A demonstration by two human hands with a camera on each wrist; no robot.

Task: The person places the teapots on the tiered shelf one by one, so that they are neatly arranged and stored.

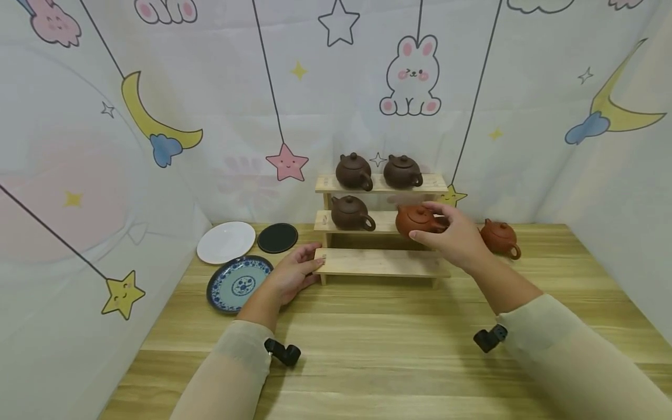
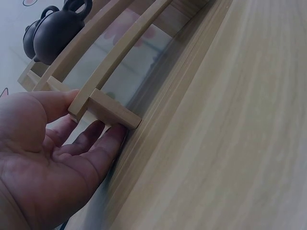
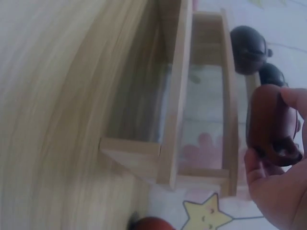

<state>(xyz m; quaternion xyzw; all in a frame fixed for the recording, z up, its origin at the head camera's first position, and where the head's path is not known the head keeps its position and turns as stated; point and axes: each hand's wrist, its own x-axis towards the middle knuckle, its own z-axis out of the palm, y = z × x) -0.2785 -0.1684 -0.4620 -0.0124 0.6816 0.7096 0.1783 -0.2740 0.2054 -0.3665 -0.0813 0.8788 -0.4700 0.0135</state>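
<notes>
My right hand [image 1: 458, 238] holds a reddish-brown clay teapot [image 1: 411, 220] at the right end of the middle tier of a three-tier wooden stand [image 1: 380, 262]. In the right wrist view, thumb and fingers grip that teapot [image 3: 265, 115] from its sides; whether its base touches the board cannot be told. Pinched by my left hand [image 1: 294, 273] is the left end of the stand's lowest tier, with the thumb against the board's end and fingers by the leg [image 2: 112, 109]. A dark brown teapot [image 1: 349, 213] sits left on the middle tier. Two more dark teapots [image 1: 353, 171] stand on top.
Another reddish teapot [image 1: 500, 237] stands on the wooden table [image 1: 399, 350] right of the stand. To the left lie a white plate [image 1: 226, 242], a black round plate [image 1: 277, 238] and a blue-patterned plate [image 1: 233, 291] near my left wrist. A printed curtain [image 1: 336, 93] hangs behind.
</notes>
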